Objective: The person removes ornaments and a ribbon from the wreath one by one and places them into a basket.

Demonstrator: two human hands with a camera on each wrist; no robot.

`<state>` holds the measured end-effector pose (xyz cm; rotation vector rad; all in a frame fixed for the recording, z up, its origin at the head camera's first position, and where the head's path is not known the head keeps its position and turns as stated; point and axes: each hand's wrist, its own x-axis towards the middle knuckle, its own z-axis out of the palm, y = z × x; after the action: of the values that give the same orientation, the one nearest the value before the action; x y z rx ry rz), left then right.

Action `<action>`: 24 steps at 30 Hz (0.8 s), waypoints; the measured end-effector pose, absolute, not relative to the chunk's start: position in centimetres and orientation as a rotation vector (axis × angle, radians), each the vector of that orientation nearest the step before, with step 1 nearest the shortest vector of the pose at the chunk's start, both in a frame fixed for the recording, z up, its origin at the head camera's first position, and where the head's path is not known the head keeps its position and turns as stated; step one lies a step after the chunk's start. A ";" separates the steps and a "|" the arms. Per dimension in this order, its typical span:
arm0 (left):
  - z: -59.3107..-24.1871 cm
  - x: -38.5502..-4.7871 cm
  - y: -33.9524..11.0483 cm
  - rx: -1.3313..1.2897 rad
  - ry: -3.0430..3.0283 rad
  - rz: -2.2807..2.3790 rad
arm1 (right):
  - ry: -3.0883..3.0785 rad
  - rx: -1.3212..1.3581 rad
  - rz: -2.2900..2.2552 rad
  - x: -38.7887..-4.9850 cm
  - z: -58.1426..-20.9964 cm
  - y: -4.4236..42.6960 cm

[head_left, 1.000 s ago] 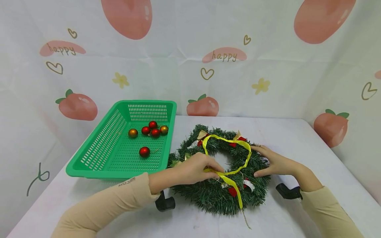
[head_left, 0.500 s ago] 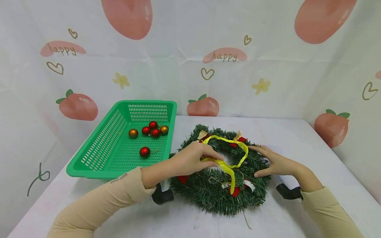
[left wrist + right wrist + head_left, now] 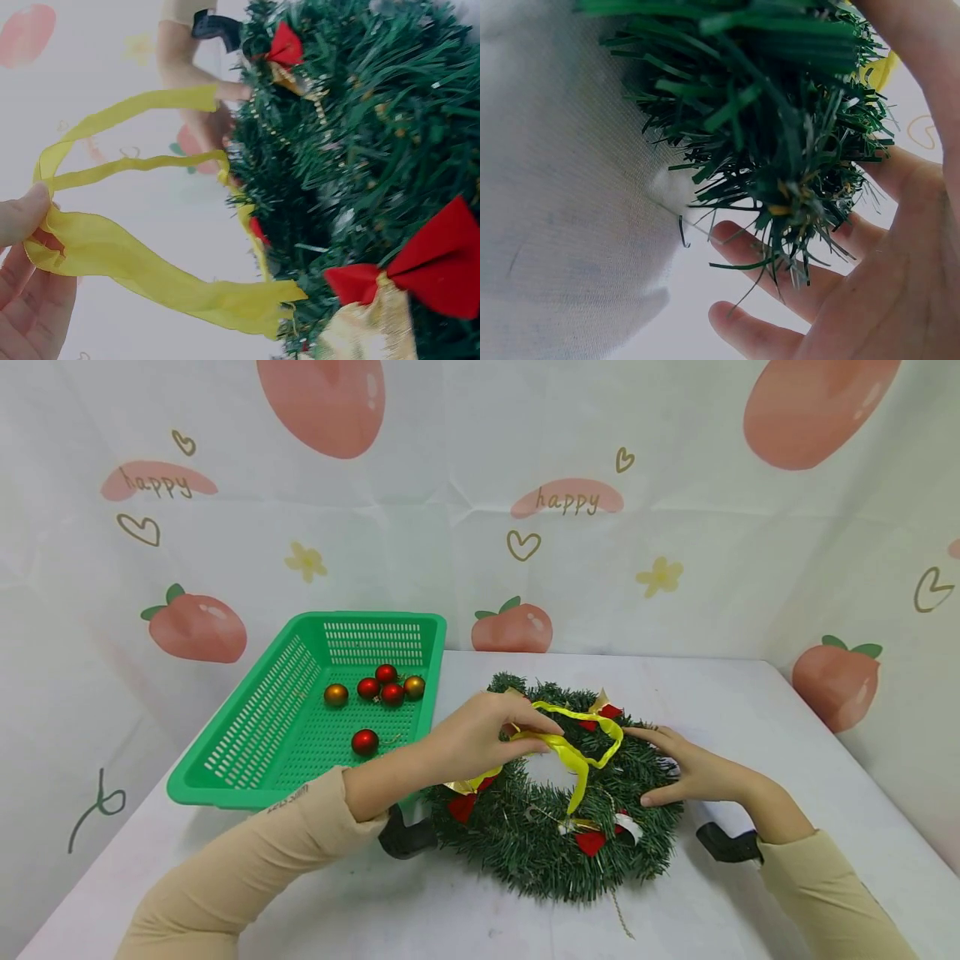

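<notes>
A green tinsel wreath (image 3: 517,852) lies on the white table, trimmed with red bows (image 3: 439,262) and gold and white ribbon pieces. Above its left side my left hand (image 3: 480,735) pinches a yellow ribbon (image 3: 135,262) between thumb and fingers. One tail of the ribbon hangs from the pinch, and a loop of it runs across the wreath's centre to the right. My right hand (image 3: 693,770) rests against the wreath's right edge with its fingers spread. In the right wrist view, the fingers (image 3: 780,270) lie loosely beside the tinsel; some fingertips are hidden by it.
A green plastic basket (image 3: 433,710) stands to the left of the wreath. Several red baubles (image 3: 364,742) and gold baubles (image 3: 336,695) lie in it. A thin gold string (image 3: 622,917) trails onto the table from the wreath's front. A printed cloth (image 3: 450,510) hangs behind.
My left hand has moved up and to the left with the yellow ribbon, lifting its tail off the wreath's front. The right hand has stayed in place.
</notes>
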<state>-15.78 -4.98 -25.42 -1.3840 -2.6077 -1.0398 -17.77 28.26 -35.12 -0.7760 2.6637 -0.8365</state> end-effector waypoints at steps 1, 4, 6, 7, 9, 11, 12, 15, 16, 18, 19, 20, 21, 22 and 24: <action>-25.3 -15.8 -5.0 -1.383 -2.596 -1.040 | 2.664 -0.777 -0.836 -17.8 -35.1 28.3; -24.7 -15.8 -5.0 -1.381 -2.564 -1.065 | 2.663 -0.777 -0.839 -17.8 -35.1 28.2; -24.4 -15.9 -5.1 -1.379 -2.549 -1.076 | 2.660 -0.776 -0.843 -17.8 -35.1 28.2; -24.2 -15.9 -5.1 -1.378 -2.541 -1.073 | 2.657 -0.776 -0.846 -17.8 -35.2 28.2; -23.9 -16.0 -5.2 -1.378 -2.527 -1.078 | 2.653 -0.777 -0.850 -17.8 -35.2 28.3; -23.6 -16.0 -5.4 -1.372 -2.517 -1.098 | 2.650 -0.781 -0.855 -17.9 -35.2 28.3; -23.5 -16.1 -5.5 -1.368 -2.510 -1.114 | 2.649 -0.781 -0.856 -17.9 -35.2 28.3; -23.0 -16.2 -5.7 -1.345 -2.489 -1.177 | 2.646 -0.779 -0.856 -17.9 -35.1 28.2; -22.9 -16.2 -5.7 -1.340 -2.481 -1.195 | 2.646 -0.777 -0.855 -17.9 -35.1 28.2; -22.6 -16.3 -5.8 -1.326 -2.465 -1.220 | 2.647 -0.773 -0.852 -17.8 -35.1 28.2; -22.4 -16.3 -5.9 -1.320 -2.459 -1.227 | 2.648 -0.772 -0.849 -17.8 -35.1 28.2; -22.3 -16.4 -5.9 -1.312 -2.458 -1.234 | 2.649 -0.771 -0.848 -17.8 -35.1 28.2; -22.2 -16.4 -6.0 -1.304 -2.456 -1.235 | 2.650 -0.771 -0.846 -17.8 -35.1 28.2; -22.1 -16.4 -6.0 -1.300 -2.454 -1.235 | 2.651 -0.772 -0.843 -17.8 -35.1 28.2; -21.9 -16.5 -6.1 -1.288 -2.456 -1.238 | 2.650 -0.773 -0.843 -17.8 -35.1 28.3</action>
<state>-16.45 -6.14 -21.86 -1.2875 -2.4558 -1.2377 -17.77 28.26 -35.05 -0.7731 2.6499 -0.8435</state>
